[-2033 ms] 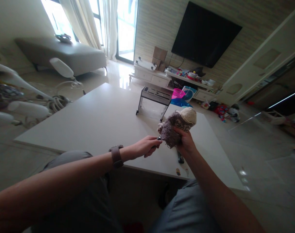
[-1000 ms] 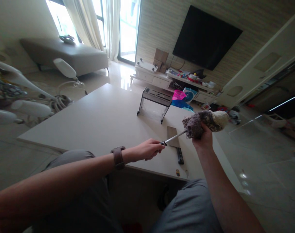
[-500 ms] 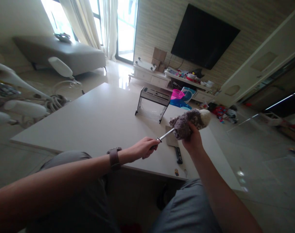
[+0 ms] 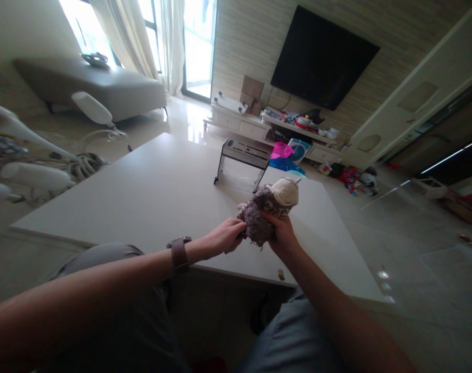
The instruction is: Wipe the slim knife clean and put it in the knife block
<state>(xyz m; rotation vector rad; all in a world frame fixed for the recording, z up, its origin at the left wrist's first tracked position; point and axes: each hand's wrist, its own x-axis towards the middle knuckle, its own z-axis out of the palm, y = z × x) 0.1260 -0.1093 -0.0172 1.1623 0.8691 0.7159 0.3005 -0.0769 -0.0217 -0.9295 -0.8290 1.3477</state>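
Note:
My left hand (image 4: 231,234), a watch on its wrist, is closed around the handle of a sharpening steel. The rod's metal tip (image 4: 298,180) pokes out past the far end of a bunched cloth (image 4: 259,217), which hides most of the rod. This cloth is fluffy, purple-grey and patterned, with a cream part at its far side. My right hand (image 4: 280,233) grips the cloth around the rod, close to my left hand. Beyond them stands a knife rack (image 4: 245,154) with slots in its top. The cleaver is out of sight, likely behind my right hand and forearm.
The white table (image 4: 142,197) spans the area before my knees. A small sticker (image 4: 281,274) lies near its front edge. Past the far edge are a pink basket (image 4: 281,150) and a TV cabinet (image 4: 236,123). White chairs (image 4: 37,175) stand at left.
My right hand has slid the cloth down the rod toward my left hand. The bare shaft between them is covered now, and the tip shows. The cleaver has gone from sight.

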